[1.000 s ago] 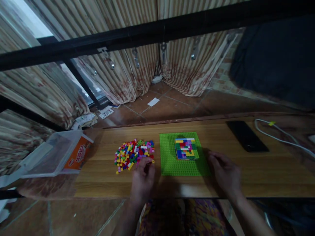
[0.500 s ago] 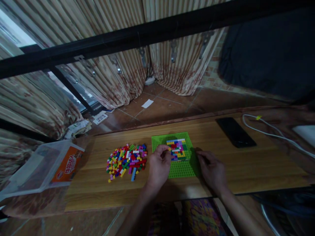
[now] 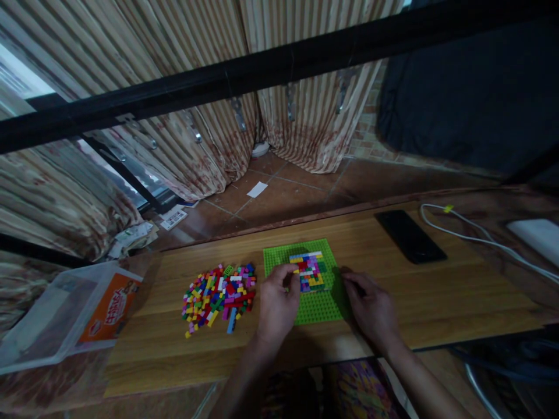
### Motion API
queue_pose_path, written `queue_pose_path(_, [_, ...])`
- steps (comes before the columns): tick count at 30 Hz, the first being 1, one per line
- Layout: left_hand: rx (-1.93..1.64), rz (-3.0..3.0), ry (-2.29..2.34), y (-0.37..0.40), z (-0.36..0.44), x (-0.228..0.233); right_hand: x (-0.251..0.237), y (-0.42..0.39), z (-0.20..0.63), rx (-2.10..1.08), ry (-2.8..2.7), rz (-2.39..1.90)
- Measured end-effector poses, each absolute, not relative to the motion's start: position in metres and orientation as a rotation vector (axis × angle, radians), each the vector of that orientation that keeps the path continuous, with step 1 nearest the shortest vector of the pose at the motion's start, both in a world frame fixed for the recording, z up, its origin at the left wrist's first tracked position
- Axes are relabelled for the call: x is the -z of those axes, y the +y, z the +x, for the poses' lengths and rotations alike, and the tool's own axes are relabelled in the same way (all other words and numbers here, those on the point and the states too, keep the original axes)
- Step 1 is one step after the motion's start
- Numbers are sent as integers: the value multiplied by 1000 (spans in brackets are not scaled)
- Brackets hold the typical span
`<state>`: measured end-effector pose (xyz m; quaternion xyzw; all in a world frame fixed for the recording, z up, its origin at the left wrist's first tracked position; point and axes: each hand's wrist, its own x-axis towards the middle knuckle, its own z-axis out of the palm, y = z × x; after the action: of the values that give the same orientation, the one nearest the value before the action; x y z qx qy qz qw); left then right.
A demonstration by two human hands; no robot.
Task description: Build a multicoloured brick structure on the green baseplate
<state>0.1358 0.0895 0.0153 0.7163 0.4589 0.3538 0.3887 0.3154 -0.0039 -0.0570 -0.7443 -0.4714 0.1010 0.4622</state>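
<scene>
The multicoloured brick panel sits on the far half of the green baseplate, which lies near the middle of the wooden table, closer to its near edge than its far one. Your left hand rests over the baseplate's left side, fingers pinched narrow at the panel's left edge; whether a brick sits between them is too small to tell. Your right hand lies flat at the baseplate's right edge, fingers loosely curled and holding nothing visible. Just left of the baseplate is a heap of loose coloured bricks. Past the table's left end stands a clear plastic tub with an orange label. Toward the far right corner lie a dark phone and a white cable.
</scene>
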Motion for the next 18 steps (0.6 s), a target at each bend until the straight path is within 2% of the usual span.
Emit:
queue_pose_path(8, [-649, 2226, 1200, 97, 150, -29, 59, -3, 316, -245, -1161, -1840])
queue_pose_path(18, [-394, 2508, 1133, 106, 160, -23, 52, -2, 313, -242, -1185, -1864])
